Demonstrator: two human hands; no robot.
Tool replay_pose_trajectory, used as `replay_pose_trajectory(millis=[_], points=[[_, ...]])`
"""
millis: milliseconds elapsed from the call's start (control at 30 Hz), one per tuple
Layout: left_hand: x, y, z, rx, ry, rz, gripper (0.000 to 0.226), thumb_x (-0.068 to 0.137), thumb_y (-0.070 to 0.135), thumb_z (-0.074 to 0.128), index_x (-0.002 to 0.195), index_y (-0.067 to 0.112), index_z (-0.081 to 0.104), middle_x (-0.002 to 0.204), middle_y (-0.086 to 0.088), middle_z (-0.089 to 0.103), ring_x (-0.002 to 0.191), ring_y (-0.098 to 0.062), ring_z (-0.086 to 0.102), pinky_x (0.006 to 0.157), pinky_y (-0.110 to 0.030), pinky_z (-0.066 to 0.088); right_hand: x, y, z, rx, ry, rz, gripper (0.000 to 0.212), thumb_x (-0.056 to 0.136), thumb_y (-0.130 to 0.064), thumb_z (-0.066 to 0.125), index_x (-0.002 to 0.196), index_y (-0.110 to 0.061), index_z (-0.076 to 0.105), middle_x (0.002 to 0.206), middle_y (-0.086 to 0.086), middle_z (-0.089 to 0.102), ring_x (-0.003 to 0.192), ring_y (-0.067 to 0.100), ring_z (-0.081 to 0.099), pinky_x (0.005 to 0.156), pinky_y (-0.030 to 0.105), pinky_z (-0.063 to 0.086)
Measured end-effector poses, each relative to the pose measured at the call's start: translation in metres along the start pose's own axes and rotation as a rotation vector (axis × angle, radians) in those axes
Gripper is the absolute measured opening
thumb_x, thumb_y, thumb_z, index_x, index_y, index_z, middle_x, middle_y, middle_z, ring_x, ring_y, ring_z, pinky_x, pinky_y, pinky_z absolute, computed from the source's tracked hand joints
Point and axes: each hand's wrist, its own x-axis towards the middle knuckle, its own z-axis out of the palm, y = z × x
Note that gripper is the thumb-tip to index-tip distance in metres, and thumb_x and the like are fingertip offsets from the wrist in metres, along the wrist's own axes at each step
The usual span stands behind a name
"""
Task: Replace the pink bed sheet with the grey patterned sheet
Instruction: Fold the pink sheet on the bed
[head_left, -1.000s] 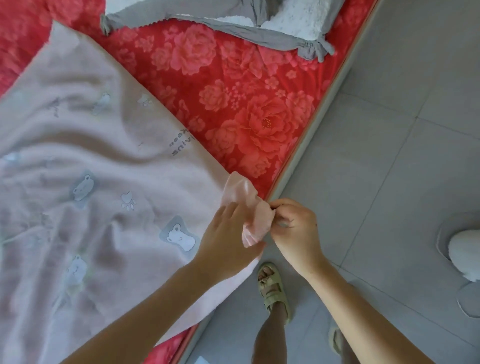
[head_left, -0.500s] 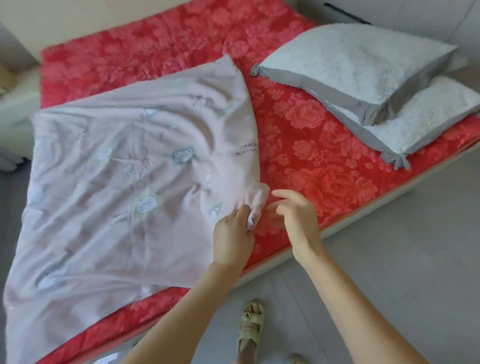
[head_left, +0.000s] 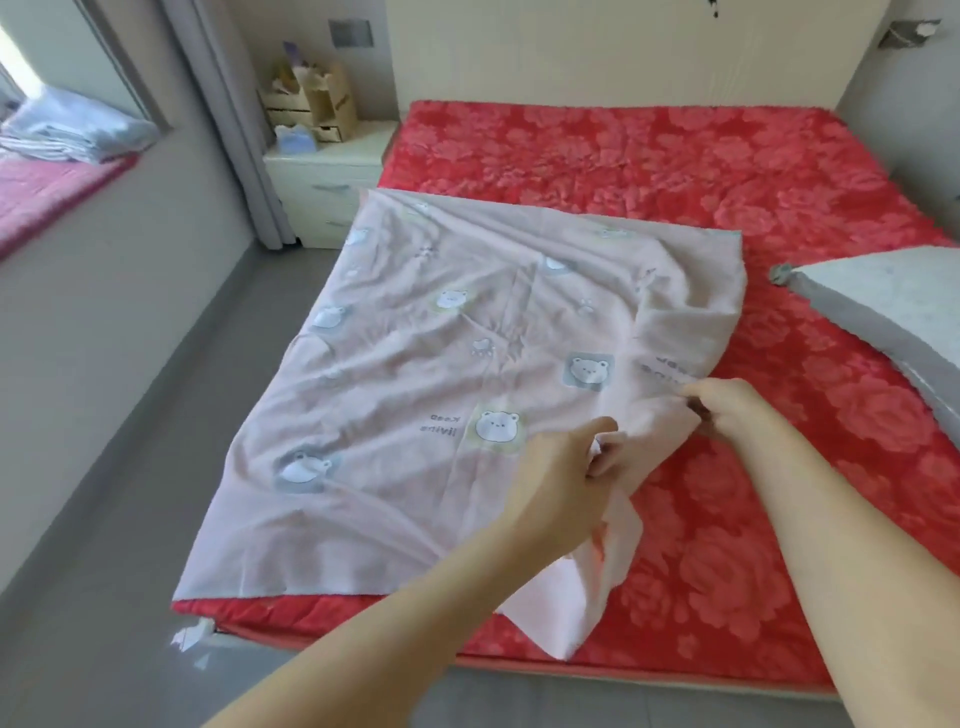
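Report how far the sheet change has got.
Done: the pink sheet is stripped and lies folded over on the bare red mattress. In hand: the left hand and right hand grip its near edge. Left: no grey patterned sheet is on the bed yet.

Single head-worn wide-angle view, looking forward and down over a bed (head_left: 675, 171).
It stands above the bed's near edge and faces across it to the far wall (head_left: 597, 52) and nightstand (head_left: 324, 176). The left hand (head_left: 563, 467) and right hand (head_left: 737, 410) are close under the lens, with the pink sheet (head_left: 415, 364) at mid-range.
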Motion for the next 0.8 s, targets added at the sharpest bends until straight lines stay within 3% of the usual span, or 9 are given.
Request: replay_pose_trajectory(millis=[67,200,367,467,500,600,667,733,800], points=[[0.006,-0.024,-0.036,-0.213,0.075,-0.124,0.039,0.072,-0.008,0.049,0.057,0.016,0.022,0.061,0.001,0.025,0.059,-0.012,0.023,0.053,-0.029,0.023,0.005,-0.035,0.04,-0.027,0.039,-0.088,0.024,0.081,0.012,0.053,0.071,-0.01,0.051,0.049,0.006,0.054,0.036,0.011,0.053,0.033,0.015,0.04],[-0.003,-0.084,-0.128,-0.593,0.322,-0.38,0.052,0.073,-0.016,0.051,0.051,0.02,0.022,0.056,0.007,0.024,0.056,-0.01,0.025,0.05,-0.023,0.027,-0.016,-0.124,0.195,-0.129,0.113,-0.408,0.029,0.073,0.003,0.056,0.101,-0.004,0.057,0.083,0.01,0.054,0.071,0.021,0.053,0.048,0.024,0.04],[-0.066,-0.196,-0.263,-0.796,0.785,-0.565,0.044,0.08,-0.017,0.055,0.056,0.017,0.043,0.051,0.007,0.043,0.048,-0.004,0.051,0.052,-0.014,0.046,-0.102,-0.132,0.467,-0.453,-0.194,-0.714,0.013,0.074,-0.005,0.052,0.074,-0.016,0.044,0.071,0.001,0.045,0.077,0.018,0.048,0.055,0.023,0.038],[-0.121,-0.295,-0.319,-0.684,1.013,-0.805,0.042,0.083,-0.009,0.057,0.062,0.018,0.034,0.049,0.006,0.041,0.042,-0.006,0.048,0.049,-0.019,0.045,-0.14,-0.06,0.604,-0.704,-0.462,-0.679,0.011,0.078,-0.003,0.047,0.072,-0.011,0.049,0.067,0.006,0.049,0.076,0.027,0.058,0.056,0.028,0.044],[-0.139,-0.328,-0.325,-0.618,1.042,-0.916,0.039,0.084,-0.003,0.06,0.064,0.019,0.034,0.053,0.003,0.042,0.046,-0.01,0.048,0.049,-0.02,0.044,-0.151,-0.032,0.629,-0.738,-0.566,-0.614,0.012,0.08,-0.002,0.046,0.085,-0.006,0.056,0.072,0.01,0.053,0.079,0.03,0.063,0.061,0.032,0.05],[-0.183,-0.417,-0.321,-0.453,0.964,-1.223,0.021,0.086,0.015,0.06,0.072,0.015,0.045,0.068,-0.006,0.047,0.063,-0.021,0.047,0.057,-0.028,0.044,-0.155,0.043,0.659,-0.779,-0.725,-0.504,0.053,0.084,-0.008,0.048,0.137,-0.004,0.042,0.098,0.007,0.054,0.097,0.033,0.064,0.077,0.04,0.055],[-0.203,-0.458,-0.306,-0.388,0.82,-1.4,0.025,0.088,0.028,0.058,0.092,0.003,0.055,0.077,-0.011,0.053,0.067,-0.025,0.052,0.061,-0.032,0.045,-0.136,0.083,0.649,-0.874,-0.689,-0.551,0.046,0.083,-0.011,0.051,0.129,-0.005,0.053,0.097,0.01,0.059,0.098,0.035,0.063,0.082,0.039,0.052],[-0.211,-0.475,-0.297,-0.301,0.77,-1.562,0.042,0.09,0.034,0.054,0.112,-0.001,0.046,0.094,-0.016,0.054,0.088,-0.034,0.057,0.067,-0.034,0.044,-0.106,0.111,0.618,-0.97,-0.586,-0.563,0.023,0.084,-0.011,0.053,0.104,-0.008,0.064,0.097,0.013,0.064,0.095,0.031,0.06,0.083,0.032,0.047],[-0.213,-0.481,-0.293,-0.13,0.789,-1.61,0.045,0.09,0.027,0.053,0.122,-0.002,0.04,0.111,-0.022,0.055,0.106,-0.04,0.053,0.081,-0.039,0.043,-0.076,0.131,0.579,-0.981,-0.464,-0.534,0.026,0.085,-0.009,0.054,0.108,-0.011,0.067,0.106,0.01,0.068,0.103,0.027,0.061,0.089,0.031,0.046]])
